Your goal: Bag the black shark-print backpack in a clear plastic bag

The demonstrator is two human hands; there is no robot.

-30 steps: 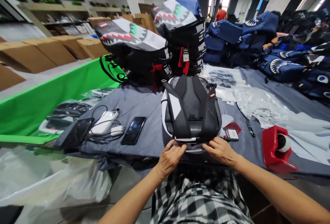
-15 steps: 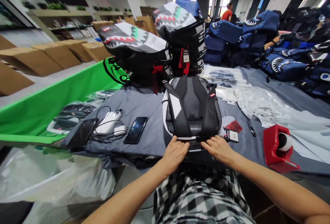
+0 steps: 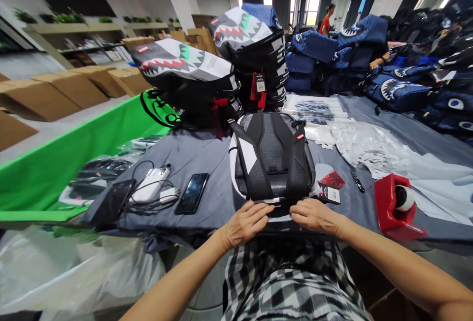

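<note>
A black and white backpack (image 3: 273, 156) lies on the grey cloth with its straps facing up and its bottom edge towards me. My left hand (image 3: 247, 221) has its fingers closed on that near edge, left of the middle. On the right part of the same edge, my right hand (image 3: 314, 215) pinches the bag with bent fingers. A hang tag (image 3: 330, 194) and a red card (image 3: 332, 179) lie beside the bag on the right.
A phone (image 3: 192, 193), a white charger (image 3: 151, 184) with cables and a red tape dispenser (image 3: 395, 205) are on the table (image 3: 218, 163). Stacked shark-face backpacks (image 3: 188, 77) stand behind. Clear plastic (image 3: 373, 146) lies at right. A person (image 3: 326, 19) is in the background.
The view has shifted slightly. My left hand has slid along the near edge towards the middle and lies flatter. My right fingers have curled in more.
</note>
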